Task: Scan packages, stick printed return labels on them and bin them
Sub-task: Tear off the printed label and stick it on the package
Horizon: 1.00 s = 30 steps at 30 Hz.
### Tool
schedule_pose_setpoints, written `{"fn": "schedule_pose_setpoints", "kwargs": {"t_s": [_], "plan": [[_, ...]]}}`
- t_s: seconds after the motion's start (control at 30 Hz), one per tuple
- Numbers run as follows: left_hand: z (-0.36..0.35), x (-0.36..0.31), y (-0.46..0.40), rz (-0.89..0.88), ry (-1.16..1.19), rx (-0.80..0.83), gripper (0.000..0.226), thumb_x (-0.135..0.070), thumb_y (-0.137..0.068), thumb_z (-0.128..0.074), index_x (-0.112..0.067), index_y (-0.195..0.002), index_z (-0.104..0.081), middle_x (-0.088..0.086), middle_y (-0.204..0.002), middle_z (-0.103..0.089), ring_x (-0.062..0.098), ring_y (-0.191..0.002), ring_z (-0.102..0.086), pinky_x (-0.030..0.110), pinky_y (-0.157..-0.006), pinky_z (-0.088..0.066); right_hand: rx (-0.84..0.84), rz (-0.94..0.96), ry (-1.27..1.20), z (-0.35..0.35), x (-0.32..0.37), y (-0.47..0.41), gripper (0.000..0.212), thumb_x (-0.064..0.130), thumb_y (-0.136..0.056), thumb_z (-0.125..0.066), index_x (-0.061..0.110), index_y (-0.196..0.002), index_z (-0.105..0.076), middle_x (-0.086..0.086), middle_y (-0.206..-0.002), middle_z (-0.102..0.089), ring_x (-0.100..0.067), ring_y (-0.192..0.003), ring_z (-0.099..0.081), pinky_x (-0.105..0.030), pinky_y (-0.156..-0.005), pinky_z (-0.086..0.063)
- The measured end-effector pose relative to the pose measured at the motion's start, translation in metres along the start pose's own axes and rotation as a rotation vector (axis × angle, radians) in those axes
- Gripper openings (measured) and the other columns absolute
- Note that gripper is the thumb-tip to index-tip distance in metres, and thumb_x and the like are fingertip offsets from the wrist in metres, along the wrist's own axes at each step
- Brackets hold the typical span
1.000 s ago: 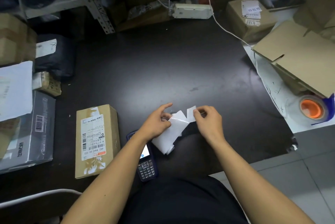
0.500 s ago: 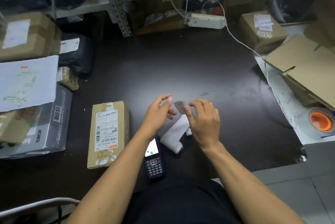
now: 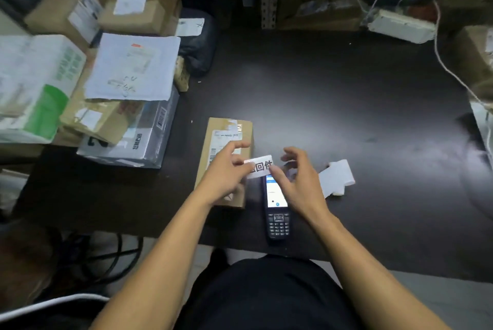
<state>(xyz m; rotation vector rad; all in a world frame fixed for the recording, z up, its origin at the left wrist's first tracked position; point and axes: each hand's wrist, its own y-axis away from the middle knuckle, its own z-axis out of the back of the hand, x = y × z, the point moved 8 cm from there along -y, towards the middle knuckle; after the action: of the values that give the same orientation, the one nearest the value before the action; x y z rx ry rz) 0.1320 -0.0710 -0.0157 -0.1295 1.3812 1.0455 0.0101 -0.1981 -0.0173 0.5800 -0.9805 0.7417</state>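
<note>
A small white return label (image 3: 260,166) with black printed characters hangs between my hands above the dark table (image 3: 333,105). My left hand (image 3: 226,169) pinches its left end and my right hand (image 3: 298,183) pinches its right end. Under my left hand lies a narrow brown cardboard package (image 3: 226,132) with a shipping label on top. A black handheld scanner (image 3: 277,212) with a lit screen rests flat beside the package, under my right hand. The white label backing strip (image 3: 336,179) lies to the right of my right hand.
A stack of parcels fills the left side: a grey plastic-wrapped box (image 3: 138,137), a white mailer (image 3: 133,68), brown boxes (image 3: 141,4) and a green-and-white carton (image 3: 34,84). A white power strip (image 3: 400,25) with cords sits at the back right. A black bag (image 3: 197,46) lies behind.
The label has come free of its backing, which now lies on the table to the right. Both hands hold the label by its ends, nearer the brown package. The view swung left.
</note>
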Motion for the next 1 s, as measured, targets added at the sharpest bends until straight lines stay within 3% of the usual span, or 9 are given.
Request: {"fn": "schedule_pose_setpoints", "kwargs": {"t_s": [0.13,0.3,0.4,0.5,0.6,0.73,0.87,1.0], "plan": [[0.033,0.026,0.01,0.016,-0.065,0.089,0.052,-0.004,-0.089,-0.07,-0.027,-0.132,-0.053,0.003,-0.09,-0.071,0.005,-0.066,-0.065,0.016,-0.057,-0.046,0.172,-0.19,-0.211,-0.052,0.017,0.004,0.038,0.016,-0.09,-0.069,0.02,-0.123,-0.05,0.006,-0.086,-0.06,0.003,-0.072,-0.058,-0.01,-0.068,-0.046],[0.065,0.049,0.015,0.032,-0.204,0.008,0.06,-0.006,-0.084,-0.074,-0.027,-0.136,-0.054,0.004,-0.093,-0.071,0.01,-0.072,-0.064,0.028,-0.073,-0.055,0.224,-0.229,-0.029,-0.089,0.027,0.009,0.04,0.016,-0.089,-0.071,0.018,-0.124,-0.052,0.005,-0.086,-0.059,-0.007,-0.075,-0.059,-0.017,-0.071,-0.052],[0.07,0.049,0.021,-0.004,-0.358,-0.064,0.062,-0.014,-0.085,-0.074,-0.033,-0.139,-0.05,-0.006,-0.095,-0.068,0.015,-0.083,-0.066,0.036,-0.087,-0.056,0.193,-0.191,0.134,-0.098,0.032,0.01,0.039,0.02,-0.09,-0.069,0.019,-0.125,-0.052,0.006,-0.089,-0.062,-0.011,-0.081,-0.063,-0.03,-0.08,-0.055],[0.065,0.043,0.026,-0.086,-0.504,-0.102,0.065,-0.021,-0.088,-0.07,-0.036,-0.145,-0.041,-0.004,-0.111,-0.057,0.023,-0.098,-0.062,0.04,-0.089,-0.053,0.188,-0.128,0.291,-0.105,0.04,0.011,0.039,0.021,-0.093,-0.064,0.016,-0.129,-0.051,0.004,-0.092,-0.063,-0.015,-0.086,-0.062,-0.029,-0.079,-0.052],[0.074,0.045,0.026,-0.083,-0.62,-0.143,0.069,-0.033,-0.087,-0.071,-0.037,-0.146,-0.036,-0.002,-0.126,-0.048,0.029,-0.114,-0.057,0.042,-0.092,-0.049,0.14,-0.088,0.384,-0.103,0.042,0.014,0.043,0.023,-0.093,-0.062,0.015,-0.132,-0.048,-0.005,-0.115,-0.062,-0.022,-0.103,-0.06,-0.035,-0.087,-0.049],[0.089,0.051,0.024,-0.128,-0.526,-0.167,0.062,-0.031,-0.092,-0.065,-0.034,-0.147,-0.038,-0.003,-0.134,-0.043,0.02,-0.128,-0.042,0.035,-0.101,-0.041,0.016,-0.13,0.359,-0.083,0.031,0.017,0.046,0.031,-0.095,-0.06,0.015,-0.136,-0.046,-0.005,-0.128,-0.054,-0.019,-0.107,-0.056,-0.033,-0.087,-0.048],[0.078,0.06,0.017,-0.114,-0.365,-0.056,0.072,-0.032,-0.089,-0.07,-0.039,-0.151,-0.033,0.0,-0.146,-0.039,0.018,-0.134,-0.042,0.035,-0.112,-0.035,0.1,-0.142,0.232,-0.094,0.028,0.021,0.06,0.033,-0.091,-0.067,0.017,-0.142,-0.04,-0.004,-0.139,-0.042,-0.016,-0.123,-0.046,-0.033,-0.102,-0.045],[0.071,0.069,0.014,-0.076,-0.254,0.039,0.064,-0.023,-0.097,-0.06,-0.041,-0.151,-0.031,-0.004,-0.149,-0.046,0.011,-0.127,-0.05,0.018,-0.099,-0.037,0.14,-0.211,0.191,-0.098,0.018,0.025,0.054,0.025,-0.099,-0.053,0.021,-0.148,-0.033,-0.004,-0.146,-0.045,-0.02,-0.13,-0.048,-0.036,-0.107,-0.042]]}}
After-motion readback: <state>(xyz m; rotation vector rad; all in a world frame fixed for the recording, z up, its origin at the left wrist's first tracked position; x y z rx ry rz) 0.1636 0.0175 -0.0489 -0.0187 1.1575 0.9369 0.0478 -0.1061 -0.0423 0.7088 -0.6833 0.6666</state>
